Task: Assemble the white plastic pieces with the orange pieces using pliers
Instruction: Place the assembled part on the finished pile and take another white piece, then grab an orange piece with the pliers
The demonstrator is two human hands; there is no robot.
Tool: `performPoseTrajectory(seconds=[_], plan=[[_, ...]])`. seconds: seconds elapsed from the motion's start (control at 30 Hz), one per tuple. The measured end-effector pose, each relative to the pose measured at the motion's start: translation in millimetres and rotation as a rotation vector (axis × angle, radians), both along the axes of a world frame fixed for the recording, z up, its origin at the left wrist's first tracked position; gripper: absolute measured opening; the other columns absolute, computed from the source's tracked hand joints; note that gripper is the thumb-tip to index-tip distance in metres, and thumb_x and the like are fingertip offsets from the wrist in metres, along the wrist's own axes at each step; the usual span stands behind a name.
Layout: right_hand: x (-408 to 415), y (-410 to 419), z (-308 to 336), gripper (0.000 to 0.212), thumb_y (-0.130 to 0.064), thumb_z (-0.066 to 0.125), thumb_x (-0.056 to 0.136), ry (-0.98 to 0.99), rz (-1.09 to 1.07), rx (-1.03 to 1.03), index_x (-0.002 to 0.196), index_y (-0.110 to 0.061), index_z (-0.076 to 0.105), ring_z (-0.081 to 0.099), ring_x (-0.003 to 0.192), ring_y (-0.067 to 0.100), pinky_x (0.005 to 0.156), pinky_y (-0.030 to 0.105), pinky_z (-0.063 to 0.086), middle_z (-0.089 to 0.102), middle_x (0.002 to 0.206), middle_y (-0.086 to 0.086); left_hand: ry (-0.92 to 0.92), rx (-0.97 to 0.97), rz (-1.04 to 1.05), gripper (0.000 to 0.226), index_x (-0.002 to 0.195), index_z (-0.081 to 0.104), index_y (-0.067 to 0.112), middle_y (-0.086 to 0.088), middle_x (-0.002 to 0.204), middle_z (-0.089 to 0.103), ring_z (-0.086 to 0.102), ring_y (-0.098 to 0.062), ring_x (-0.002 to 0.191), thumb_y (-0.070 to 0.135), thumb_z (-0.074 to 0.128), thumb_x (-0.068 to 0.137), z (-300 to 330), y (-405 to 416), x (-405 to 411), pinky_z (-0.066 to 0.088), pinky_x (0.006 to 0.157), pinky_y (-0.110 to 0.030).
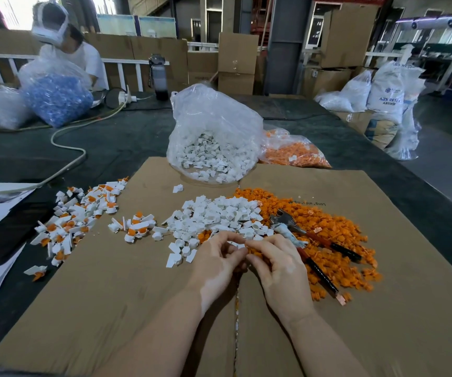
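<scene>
Right now, hands: my left hand [216,257] and right hand [276,261] meet fingertip to fingertip at the near edge of the piles, pinching a small white piece [240,245] between them
White pieces [219,216]: loose heap just beyond my fingers; I judge them light, stiff and a bit slick, best held by the flat tab
Orange pieces [336,235]: spread right of the white, tiny, easy to drop
Pliers [312,246]: lying untouched on the orange heap, handles toward me
Finished ones [75,221]: scattered far left on the cardboard [110,295]
In the way: bag of white parts [214,140] beyond, cable [67,137] far left; nothing blocks the pliers
</scene>
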State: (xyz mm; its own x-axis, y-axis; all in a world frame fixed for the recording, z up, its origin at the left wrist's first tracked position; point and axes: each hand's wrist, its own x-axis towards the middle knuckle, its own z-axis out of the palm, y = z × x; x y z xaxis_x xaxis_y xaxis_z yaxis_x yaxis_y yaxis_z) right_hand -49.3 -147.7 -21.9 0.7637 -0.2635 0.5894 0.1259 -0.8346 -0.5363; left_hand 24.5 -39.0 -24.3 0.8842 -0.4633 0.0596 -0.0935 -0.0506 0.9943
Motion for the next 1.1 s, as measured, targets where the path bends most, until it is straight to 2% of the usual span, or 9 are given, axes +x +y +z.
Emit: performPoseTrajectory(seconds=[0.23, 0.33, 0.4, 0.47, 0.57, 0.67, 0.87, 1.0, 1.1], plan=[[-0.4, -0.9, -1.4, 0.023, -0.010, 0.074, 0.078, 0.006, -0.037, -0.048, 0.101, -0.014, 0.072, 0.058, 0.083, 0.020, 0.074, 0.035, 0.047, 0.061, 0.083, 0.000, 0.022, -0.016, 0.000, 0.012, 0.089, 0.060, 0.014, -0.003, 0.058, 0.058, 0.061, -0.011, 0.057, 0.002, 0.061, 0.086, -0.2, 0.0, 0.5, 0.051, 0.058, -0.022], [-3.2, -8.5, 4.0, 0.025, -0.022, 0.071, 0.082, 0.011, -0.217, -0.061, 0.106, -0.014, 0.070, 0.059, 0.097, 0.022, 0.084, 0.037, 0.038, 0.066, 0.097, 0.002, 0.059, -0.034, 0.025, 0.010, 0.090, 0.060, 0.010, -0.006, 0.060, 0.056, 0.059, -0.009, 0.052, 0.001, 0.062, 0.086, 0.4, -0.6, 2.8, 0.048, 0.053, -0.018], [-4.6, -20.3, 11.5, 0.035, -0.034, 0.058, 0.090, 0.155, -0.404, -0.034, 0.119, -0.016, 0.062, 0.053, 0.111, 0.021, 0.093, 0.038, 0.033, 0.062, 0.116, 0.003, 0.080, -0.032, 0.036, 0.010, 0.090, 0.060, 0.011, -0.009, 0.063, 0.055, 0.058, -0.008, 0.051, 0.002, 0.061, 0.086, 0.5, -1.2, 4.5, 0.048, 0.052, -0.018], [-5.5, -37.2, 17.4, 0.052, -0.046, 0.047, 0.091, 0.440, -0.567, -0.065, 0.135, -0.019, 0.045, 0.040, 0.125, 0.020, 0.104, 0.041, 0.025, 0.047, 0.135, 0.003, 0.105, -0.030, 0.045, 0.009, 0.092, 0.060, 0.011, -0.008, 0.063, 0.057, 0.058, -0.009, 0.053, 0.004, 0.061, 0.087, 0.1, -2.5, 6.4, 0.049, 0.054, -0.020], [-2.4, -56.8, 25.2, 0.064, -0.051, 0.048, 0.084, 0.779, -0.595, -0.045, 0.139, -0.021, 0.035, 0.023, 0.135, 0.026, 0.111, 0.051, 0.011, 0.028, 0.146, 0.007, 0.131, -0.024, 0.063, 0.008, 0.094, 0.061, 0.012, -0.001, 0.059, 0.060, 0.060, -0.012, 0.057, 0.008, 0.062, 0.087, 0.0, -4.6, 8.8, 0.051, 0.061, -0.026], [4.5, -63.9, 30.8, 0.058, -0.056, 0.050, 0.080, 0.885, -0.584, -0.076, 0.127, -0.022, 0.044, 0.023, 0.132, 0.028, 0.111, 0.053, 0.011, 0.028, 0.143, 0.009, 0.139, 0.000, 0.067, 0.009, 0.093, 0.061, 0.014, 0.002, 0.059, 0.062, 0.060, -0.010, 0.058, 0.011, 0.064, 0.086, 2.1, -6.3, 9.8, 0.051, 0.060, -0.025], [7.1, -64.5, 32.1, 0.059, -0.058, 0.045, 0.085, 0.829, -0.583, -0.193, 0.123, -0.013, 0.042, 0.037, 0.127, 0.029, 0.106, 0.046, 0.026, 0.042, 0.137, 0.011, 0.190, -0.029, 0.092, 0.008, 0.094, 0.061, 0.011, -0.009, 0.070, 0.062, 0.059, -0.005, 0.052, 0.008, 0.062, 0.087, 9.6, -7.5, 9.9, 0.047, 0.049, -0.016], [3.2, -54.7, 46.8, 0.033, -0.048, 0.043, 0.090, 0.658, -0.495, -0.171, 0.094, -0.016, 0.040, 0.051, 0.097, 0.024, 0.079, 0.034, 0.041, 0.056, 0.106, 0.006, 0.242, -0.126, 0.132, 0.011, 0.097, 0.062, 0.008, -0.013, 0.071, 0.063, 0.060, -0.011, 0.054, 0.005, 0.063, 0.086, 17.8, -9.1, 12.6, 0.047, 0.049, -0.017], [2.4, -46.2, 60.2, 0.028, -0.043, 0.039, 0.094, 0.650, -0.250, 0.001, 0.093, -0.017, 0.048, 0.052, 0.078, 0.018, 0.064, 0.029, 0.038, 0.056, 0.088, 0.001, 0.288, -0.188, 0.149, 0.012, 0.097, 0.061, 0.007, -0.009, 0.068, 0.064, 0.059, -0.012, 0.051, 0.003, 0.062, 0.086, 25.1, -10.9, 18.0, 0.048, 0.049, -0.021]])
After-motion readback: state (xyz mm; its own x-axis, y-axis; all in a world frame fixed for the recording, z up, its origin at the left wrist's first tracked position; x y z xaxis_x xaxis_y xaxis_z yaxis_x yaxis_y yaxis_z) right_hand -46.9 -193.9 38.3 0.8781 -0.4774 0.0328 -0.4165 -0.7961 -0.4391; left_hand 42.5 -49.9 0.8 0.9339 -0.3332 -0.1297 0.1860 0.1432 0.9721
